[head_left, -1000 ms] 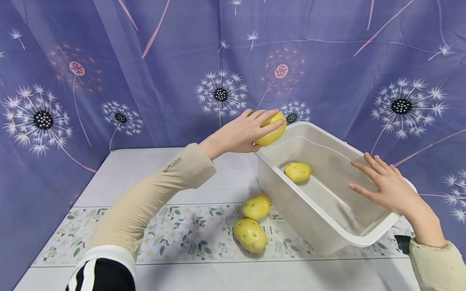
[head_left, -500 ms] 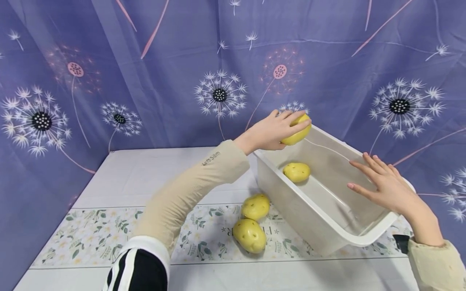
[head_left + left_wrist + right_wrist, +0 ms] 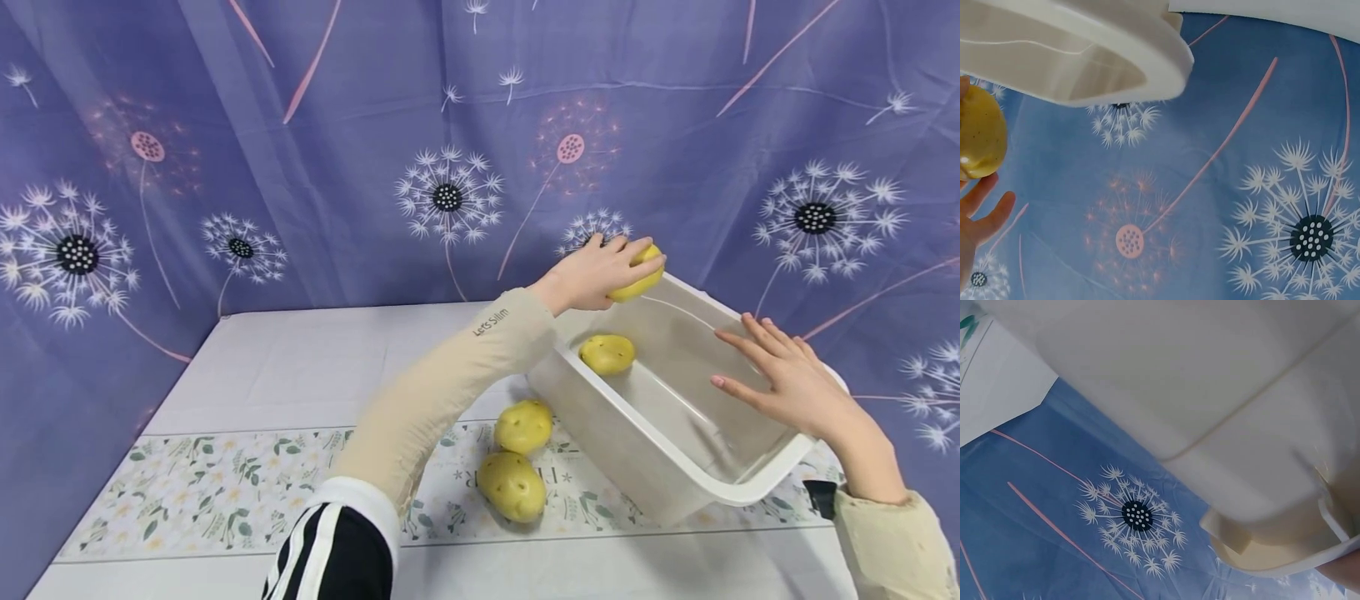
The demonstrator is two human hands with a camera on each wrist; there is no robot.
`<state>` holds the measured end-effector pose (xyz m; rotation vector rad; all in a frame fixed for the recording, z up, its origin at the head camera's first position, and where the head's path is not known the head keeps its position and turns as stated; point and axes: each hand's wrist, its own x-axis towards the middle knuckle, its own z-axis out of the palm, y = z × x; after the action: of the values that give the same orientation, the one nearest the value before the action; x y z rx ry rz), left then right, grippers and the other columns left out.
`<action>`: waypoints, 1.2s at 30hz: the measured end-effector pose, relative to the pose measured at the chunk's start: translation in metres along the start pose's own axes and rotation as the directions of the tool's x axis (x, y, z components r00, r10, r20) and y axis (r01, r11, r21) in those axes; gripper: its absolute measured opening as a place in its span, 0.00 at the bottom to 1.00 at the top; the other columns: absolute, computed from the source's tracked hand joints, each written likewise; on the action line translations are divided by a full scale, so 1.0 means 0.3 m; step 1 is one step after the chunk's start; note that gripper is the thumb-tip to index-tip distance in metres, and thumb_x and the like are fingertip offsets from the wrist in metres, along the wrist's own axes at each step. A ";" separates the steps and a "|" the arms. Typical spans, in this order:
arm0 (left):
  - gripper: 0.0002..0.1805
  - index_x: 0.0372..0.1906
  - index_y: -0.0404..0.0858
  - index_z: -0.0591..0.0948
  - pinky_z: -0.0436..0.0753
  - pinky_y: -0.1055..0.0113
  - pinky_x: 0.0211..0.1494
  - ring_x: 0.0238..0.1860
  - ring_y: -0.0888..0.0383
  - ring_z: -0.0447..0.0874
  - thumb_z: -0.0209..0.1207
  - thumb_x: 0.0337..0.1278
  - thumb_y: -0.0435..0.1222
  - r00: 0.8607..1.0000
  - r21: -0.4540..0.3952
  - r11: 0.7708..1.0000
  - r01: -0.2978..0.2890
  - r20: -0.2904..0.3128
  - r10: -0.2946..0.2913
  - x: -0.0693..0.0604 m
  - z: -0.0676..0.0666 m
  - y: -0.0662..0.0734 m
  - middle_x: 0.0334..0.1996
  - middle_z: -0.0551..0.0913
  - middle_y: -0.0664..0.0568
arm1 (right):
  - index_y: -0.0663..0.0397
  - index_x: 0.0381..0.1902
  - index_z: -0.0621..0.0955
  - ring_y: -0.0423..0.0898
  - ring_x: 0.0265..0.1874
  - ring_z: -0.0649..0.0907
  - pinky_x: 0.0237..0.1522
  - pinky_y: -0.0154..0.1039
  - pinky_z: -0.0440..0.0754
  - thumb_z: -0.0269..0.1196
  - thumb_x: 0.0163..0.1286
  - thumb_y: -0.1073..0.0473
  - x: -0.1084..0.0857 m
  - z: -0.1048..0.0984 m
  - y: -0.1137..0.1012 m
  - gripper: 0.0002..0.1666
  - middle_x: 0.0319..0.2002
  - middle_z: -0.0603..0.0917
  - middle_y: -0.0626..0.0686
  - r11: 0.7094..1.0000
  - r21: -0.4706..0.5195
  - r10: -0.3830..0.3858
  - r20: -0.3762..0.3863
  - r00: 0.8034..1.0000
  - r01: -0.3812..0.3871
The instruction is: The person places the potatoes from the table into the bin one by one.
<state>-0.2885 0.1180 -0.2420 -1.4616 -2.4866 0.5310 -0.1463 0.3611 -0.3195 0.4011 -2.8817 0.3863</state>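
Purple dandelion-print curtains (image 3: 360,100) hang behind a white-covered table (image 3: 315,358), crossed by a floral strip (image 3: 195,500), as we watch a person in cream sleeves (image 3: 450,367) work around a pale plastic tub (image 3: 615,442). Taking the tub's middle as our dial, we find the right hand (image 3: 797,382) at three o'clock, fingers straight and spread wide; whether it touches the rim, we cannot tell. At eleven o'clock the left hand (image 3: 596,273) grips a yellow potato (image 3: 637,287), raised by the far rim, though we cannot be sure it is over the opening. By our count the job looks less than half done: an inner potato (image 3: 607,355) lies in the tub at ten o'clock, one is in hand, and two remain outside on the strip, the upper potato (image 3: 523,427) at nine o'clock and the lower potato (image 3: 512,487) at eight, touching or nearly so. For print, we read "Let's Slim" in the sleeve lettering (image 3: 491,322), while dark capitals (image 3: 555,477) on the strip, partly covered, defeat us. We see no brand on the tub.
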 end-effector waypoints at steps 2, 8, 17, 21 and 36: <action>0.39 0.70 0.51 0.40 0.59 0.52 0.67 0.68 0.50 0.52 0.48 0.60 0.40 1.000 0.006 1.000 0.028 0.005 -0.029 0.010 0.004 0.006 0.71 0.45 0.49 | 0.50 0.64 0.63 0.60 0.69 0.43 0.63 0.64 0.36 0.59 0.58 0.46 0.001 0.001 -0.002 0.38 0.69 0.47 0.63 1.000 0.005 0.006 0.001 1.000 -0.006; 0.30 0.70 0.51 0.44 0.63 0.53 0.65 0.68 0.50 0.54 0.38 0.65 0.38 0.997 0.041 0.997 0.069 -0.033 -0.067 0.016 0.012 0.007 0.70 0.50 0.50 | 0.50 0.65 0.62 0.60 0.69 0.42 0.63 0.64 0.35 0.59 0.59 0.46 0.000 0.000 0.000 0.38 0.69 0.46 0.63 1.000 -0.009 0.001 0.003 1.000 -0.001; 0.26 0.65 0.51 0.57 0.66 0.53 0.61 0.63 0.51 0.61 0.42 0.62 0.46 0.992 0.022 0.999 0.037 -0.124 -0.034 -0.042 0.050 -0.021 0.67 0.58 0.50 | 0.49 0.65 0.61 0.59 0.69 0.41 0.64 0.63 0.34 0.59 0.59 0.46 0.002 0.004 0.003 0.39 0.69 0.45 0.62 1.000 -0.010 -0.004 0.006 1.000 0.004; 0.23 0.62 0.51 0.60 0.67 0.53 0.59 0.61 0.51 0.62 0.41 0.62 0.47 0.986 0.040 0.999 0.010 -0.167 -0.003 -0.083 0.062 -0.028 0.64 0.60 0.51 | 0.49 0.66 0.59 0.58 0.69 0.40 0.63 0.64 0.33 0.58 0.59 0.46 0.000 0.004 0.006 0.39 0.70 0.44 0.61 1.000 -0.018 -0.014 0.004 1.000 0.014; 0.20 0.56 0.48 0.70 0.71 0.56 0.52 0.58 0.52 0.69 0.44 0.61 0.47 0.911 0.110 0.993 -0.032 -0.405 0.074 -0.307 0.100 -0.020 0.58 0.71 0.52 | 0.48 0.66 0.60 0.55 0.69 0.39 0.64 0.62 0.32 0.59 0.59 0.47 -0.001 0.008 0.006 0.39 0.70 0.43 0.59 1.000 0.002 -0.010 0.004 1.000 0.010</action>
<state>-0.2591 0.0290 -0.2666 -1.4331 -2.0696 0.3122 -0.1469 0.3622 -0.3222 0.4165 -2.8822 0.3877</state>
